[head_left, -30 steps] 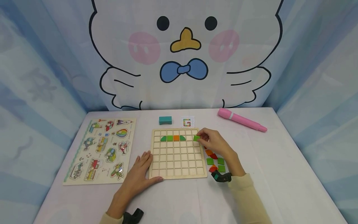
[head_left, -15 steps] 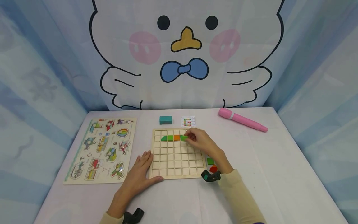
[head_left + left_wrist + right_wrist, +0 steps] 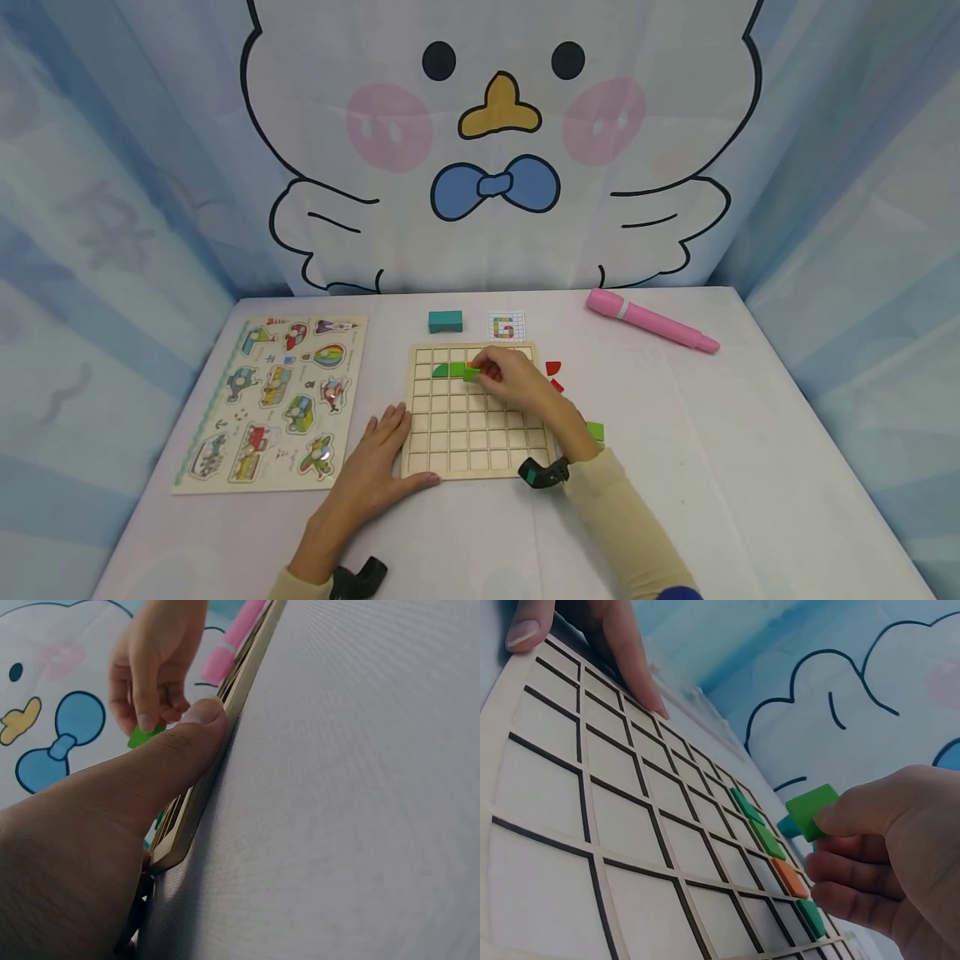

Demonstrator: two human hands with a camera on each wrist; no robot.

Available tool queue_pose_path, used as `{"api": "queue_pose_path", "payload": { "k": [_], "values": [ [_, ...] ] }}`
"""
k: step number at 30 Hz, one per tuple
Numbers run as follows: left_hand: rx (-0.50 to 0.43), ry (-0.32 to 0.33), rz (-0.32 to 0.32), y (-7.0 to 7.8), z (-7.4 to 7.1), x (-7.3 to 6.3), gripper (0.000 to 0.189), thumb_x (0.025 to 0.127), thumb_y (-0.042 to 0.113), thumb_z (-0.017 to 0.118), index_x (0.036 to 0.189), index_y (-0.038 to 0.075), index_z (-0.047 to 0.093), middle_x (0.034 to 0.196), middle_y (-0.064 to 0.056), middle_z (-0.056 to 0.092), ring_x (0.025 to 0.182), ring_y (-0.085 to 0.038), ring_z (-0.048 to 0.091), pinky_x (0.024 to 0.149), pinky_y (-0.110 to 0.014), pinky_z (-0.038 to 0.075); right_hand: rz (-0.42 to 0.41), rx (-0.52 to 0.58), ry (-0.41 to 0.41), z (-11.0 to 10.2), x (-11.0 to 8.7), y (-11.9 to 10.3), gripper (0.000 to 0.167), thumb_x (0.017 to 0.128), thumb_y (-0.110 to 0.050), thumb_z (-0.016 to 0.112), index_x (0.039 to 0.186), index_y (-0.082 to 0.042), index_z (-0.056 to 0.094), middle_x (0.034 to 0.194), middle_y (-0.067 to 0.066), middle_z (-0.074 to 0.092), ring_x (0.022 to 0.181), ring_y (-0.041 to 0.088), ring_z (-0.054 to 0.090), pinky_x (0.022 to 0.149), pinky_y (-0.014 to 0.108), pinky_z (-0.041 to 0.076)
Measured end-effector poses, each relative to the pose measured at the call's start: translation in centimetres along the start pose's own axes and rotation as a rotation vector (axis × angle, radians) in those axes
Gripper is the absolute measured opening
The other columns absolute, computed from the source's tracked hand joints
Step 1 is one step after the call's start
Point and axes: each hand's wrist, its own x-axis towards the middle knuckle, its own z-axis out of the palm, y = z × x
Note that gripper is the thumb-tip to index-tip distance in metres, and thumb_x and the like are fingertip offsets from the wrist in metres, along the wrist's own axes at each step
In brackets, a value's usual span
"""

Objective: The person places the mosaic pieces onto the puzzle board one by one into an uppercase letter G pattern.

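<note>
My right hand [image 3: 516,382] pinches a light green square tile [image 3: 810,810] between thumb and fingers, over the upper rows of a wooden grid board [image 3: 457,439]. One row of the board holds a dark green rounded piece [image 3: 746,804], a green square [image 3: 767,840], an orange square [image 3: 790,877] and another dark green rounded piece [image 3: 811,918]; the right hand hides the last of these in the head view. My left hand [image 3: 369,467] rests along the board's left side, fingers extended, its thumb [image 3: 202,712] at the front edge.
Right of the board lie red pieces [image 3: 553,367] and green tiles [image 3: 596,431], partly behind the right arm. A patterned card [image 3: 506,326] and a teal block [image 3: 446,322] sit behind it. A picture puzzle board [image 3: 225,417] lies left, a pink marker-shaped object [image 3: 652,321] back right.
My right hand has carried the green tile leftward across the board, from its right edge to the row of pieces. The left hand has stayed in place.
</note>
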Motion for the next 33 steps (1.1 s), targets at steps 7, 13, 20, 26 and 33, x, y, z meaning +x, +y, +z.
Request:
{"api": "queue_pose_path", "payload": {
  "k": [7,13,20,26,33],
  "values": [
    [-0.004,0.003,0.003,0.1,-0.1,0.0,0.107,0.077,0.066,0.074,0.152,-0.002,0.039,0.161,-0.018,0.034,0.152,-0.035,0.029,0.128,-0.052,0.022,0.016,-0.008,-0.002,1.3,0.5,-0.3,0.015,0.096,-0.015,0.067,0.109,-0.008,0.068,0.099,0.002,0.07,0.085,0.009,0.061,0.075,0.021,0.056],
    [-0.002,0.007,0.005,0.1,-0.2,0.0,0.107,0.077,0.066,0.074,0.151,-0.002,0.039,0.161,-0.018,0.035,0.152,-0.036,0.029,0.128,-0.053,0.022,0.014,0.003,-0.01,2.2,0.7,-0.6,0.016,0.097,-0.016,0.066,0.111,-0.009,0.068,0.1,0.001,0.07,0.085,0.009,0.061,0.076,0.021,0.057],
    [0.002,0.005,0.004,0.1,-0.1,0.0,0.107,0.077,0.067,0.074,0.152,-0.002,0.039,0.161,-0.018,0.035,0.152,-0.036,0.029,0.128,-0.053,0.022,0.021,-0.002,-0.027,3.3,1.2,-0.8,0.017,0.099,-0.021,0.065,0.113,-0.012,0.068,0.101,-0.002,0.07,0.084,0.008,0.06,0.077,0.019,0.056],
    [0.009,-0.003,0.0,0.1,0.0,0.0,0.107,0.077,0.067,0.073,0.152,-0.002,0.038,0.161,-0.018,0.034,0.152,-0.036,0.029,0.128,-0.053,0.021,0.023,-0.008,-0.029,4.0,1.4,-1.2,0.017,0.099,-0.021,0.065,0.113,-0.012,0.068,0.101,-0.002,0.07,0.085,0.007,0.061,0.079,0.022,0.056],
    [0.013,0.008,0.005,0.2,-0.1,0.0,0.107,0.077,0.067,0.074,0.152,-0.002,0.039,0.161,-0.018,0.035,0.151,-0.036,0.03,0.128,-0.053,0.022,0.013,-0.04,-0.042,4.5,1.7,-1.2,0.017,0.099,-0.022,0.065,0.113,-0.013,0.069,0.104,-0.002,0.072,0.09,0.007,0.064,0.083,0.024,0.058]
  ]
}}
